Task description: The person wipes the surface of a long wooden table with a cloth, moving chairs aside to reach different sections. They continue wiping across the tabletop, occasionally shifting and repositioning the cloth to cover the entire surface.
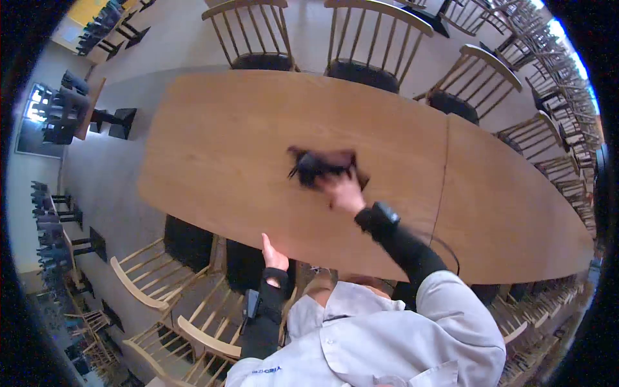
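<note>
From the head view, the right hand (345, 193) was stretched out over the wooden surface (225, 142), gripping a dark cloth (317, 165) that looked blurry and sat just past its fingers, pressed on the wood. The left hand (274, 257) was down at the near edge, fingers flat and open, holding nothing. Three wooden chairs (258, 39) stood across, beyond the cloth. No containers anywhere.

wooden chairs (380, 39) line the far side of the room.
</note>
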Tool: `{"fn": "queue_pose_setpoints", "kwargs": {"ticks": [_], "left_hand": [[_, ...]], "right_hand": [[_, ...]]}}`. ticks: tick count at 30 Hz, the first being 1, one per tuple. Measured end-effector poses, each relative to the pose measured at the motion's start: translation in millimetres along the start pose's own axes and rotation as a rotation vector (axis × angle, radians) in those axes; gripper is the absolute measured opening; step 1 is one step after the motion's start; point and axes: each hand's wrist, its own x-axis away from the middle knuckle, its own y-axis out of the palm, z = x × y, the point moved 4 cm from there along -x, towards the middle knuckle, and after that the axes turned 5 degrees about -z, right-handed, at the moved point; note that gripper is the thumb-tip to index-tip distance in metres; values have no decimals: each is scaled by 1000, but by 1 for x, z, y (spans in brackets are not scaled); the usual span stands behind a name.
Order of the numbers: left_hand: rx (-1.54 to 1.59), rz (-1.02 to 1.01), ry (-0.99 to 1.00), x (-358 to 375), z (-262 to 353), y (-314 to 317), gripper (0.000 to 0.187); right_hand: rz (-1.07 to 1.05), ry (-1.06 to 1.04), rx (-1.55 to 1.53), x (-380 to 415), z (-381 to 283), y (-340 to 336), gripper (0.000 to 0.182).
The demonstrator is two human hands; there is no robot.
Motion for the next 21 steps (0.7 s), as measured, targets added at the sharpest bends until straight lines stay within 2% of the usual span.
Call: {"fn": "queue_pose_setpoints", "kwargs": {"ticks": [1,2,4,5,6,8,9,11,14,15,17,18,19,20,21], "left_hand": [[39,3,3,1,1,-1,62],[38,-12,-4,-6,-1,-10,62],[15,46,24,-34,-9,-40,61],[-29,72,23,-38,-11,-47,65],[-29,63,10,-37,-14,-45,65],[-60,159,32,-27,-10,-31,65],[-55,196,26,-20,-6,-19,64],[-62,184,19,-29,-10,-35,60],[-97,256,42,-5,1,1,57],[-116,298,48,-1,2,3,59],[-131,355,54,-4,0,-8,60],[-112,330,70,-14,-3,-22,56],[-95,306,89,-19,-7,-31,53],[-95,321,94,-15,-8,-33,53],[-107,278,118,-8,-5,-28,48]], "right_hand": [[-35,-42,-118,30,-36,3,91],[81,-108,-155,61,-66,19,89],[59,-137,-215,117,-115,3,77],[64,-155,-270,143,-127,22,72],[-84,-116,-353,162,-137,0,61],[-31,-119,-201,190,-137,3,60],[-26,-109,-190,197,-132,-1,60],[-154,-106,-276,204,-119,-5,60],[-28,-89,-147,182,-75,3,64],[-53,-52,-116,163,-59,-15,64],[137,0,-66,118,-12,-9,64],[-12,100,-41,92,5,-36,63],[79,130,-54,67,32,-38,61],[65,206,-58,41,56,-50,59],[175,236,-64,16,88,-39,55]]}}
